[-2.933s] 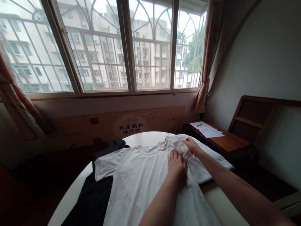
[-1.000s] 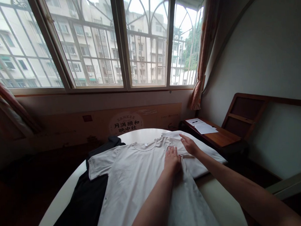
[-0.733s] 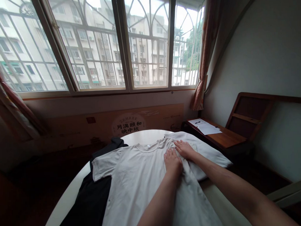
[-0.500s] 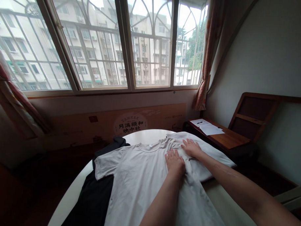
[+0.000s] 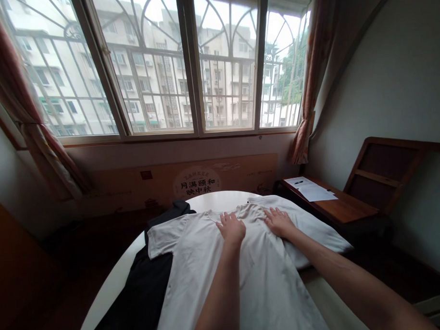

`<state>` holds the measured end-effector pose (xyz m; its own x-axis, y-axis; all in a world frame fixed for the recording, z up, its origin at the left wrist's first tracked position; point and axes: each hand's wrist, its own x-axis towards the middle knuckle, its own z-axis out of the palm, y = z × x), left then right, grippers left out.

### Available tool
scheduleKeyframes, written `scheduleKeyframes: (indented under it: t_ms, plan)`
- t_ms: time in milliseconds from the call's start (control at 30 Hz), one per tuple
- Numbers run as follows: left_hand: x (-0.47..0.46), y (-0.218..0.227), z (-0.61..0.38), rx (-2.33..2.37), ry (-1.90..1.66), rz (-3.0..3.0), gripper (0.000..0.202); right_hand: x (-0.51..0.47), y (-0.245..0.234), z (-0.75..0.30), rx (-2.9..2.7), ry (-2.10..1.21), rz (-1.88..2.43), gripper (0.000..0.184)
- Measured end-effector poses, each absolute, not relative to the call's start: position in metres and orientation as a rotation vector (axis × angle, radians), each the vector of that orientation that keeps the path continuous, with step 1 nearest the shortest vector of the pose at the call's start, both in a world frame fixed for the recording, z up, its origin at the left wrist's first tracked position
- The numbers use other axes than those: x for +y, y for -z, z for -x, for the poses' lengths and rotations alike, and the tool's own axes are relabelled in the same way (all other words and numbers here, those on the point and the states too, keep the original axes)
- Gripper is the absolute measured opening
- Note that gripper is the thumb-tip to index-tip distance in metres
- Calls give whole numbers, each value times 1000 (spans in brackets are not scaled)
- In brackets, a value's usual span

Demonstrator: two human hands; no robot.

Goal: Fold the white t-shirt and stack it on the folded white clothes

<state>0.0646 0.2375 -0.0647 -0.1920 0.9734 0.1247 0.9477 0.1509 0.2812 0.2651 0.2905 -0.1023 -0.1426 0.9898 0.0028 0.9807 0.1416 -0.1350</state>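
A white T-shirt (image 5: 209,266) lies spread on a round white table (image 5: 112,279), collar toward the window. My left hand (image 5: 230,228) rests flat on the shirt just below the collar, fingers apart. My right hand (image 5: 279,222) lies flat on the shirt's folded-in right shoulder, fingers stretched out. Neither hand holds anything. The shirt's left sleeve sticks out to the left.
A dark garment (image 5: 145,288) lies under the shirt's left side. Another white cloth (image 5: 316,229) lies under the shirt at the right. A wooden side table (image 5: 337,206) with papers (image 5: 313,189) stands at the right. A printed cardboard sheet (image 5: 195,182) leans below the window.
My left hand has slid left and up to the collar. My right hand, which pinched the right sleeve earlier, now lies flat on the folded shoulder.
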Motion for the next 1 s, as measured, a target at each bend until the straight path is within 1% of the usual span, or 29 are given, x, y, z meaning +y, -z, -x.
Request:
scheduleKeyframes:
  t_ms: [100, 200, 333, 467, 567, 700, 767, 867, 1000]
  plan:
    - [242, 74, -30, 2422, -372, -1766, 62, 291, 106, -266, -2296, -173, 2004, 64]
    - [244, 87, -12, 2459, -354, -1729, 62, 292, 108, -267, -2292, -184, 2005, 64]
    - [244, 96, -14, 2484, -359, -1727, 64, 291, 108, -267, -2286, -192, 2011, 63]
    - [241, 95, -16, 2445, -370, -1767, 66, 289, 108, -267, -2286, -193, 2006, 63]
    - [236, 83, -1, 2379, -414, -1859, 67, 288, 108, -266, -2282, -206, 2003, 63]
    - [222, 49, 61, 2442, -657, -2064, 62, 285, 108, -265, -2239, -261, 1972, 61]
    - [210, 30, 107, 2591, -696, -1934, 58, 283, 105, -266, -2187, -318, 1949, 59]
    - [189, 10, 181, 2730, -635, -1656, 51, 280, 93, -260, -2063, -410, 1863, 57]
    - [170, 7, 254, 2744, -514, -1320, 44, 277, 68, -216, -1864, -580, 1558, 63]
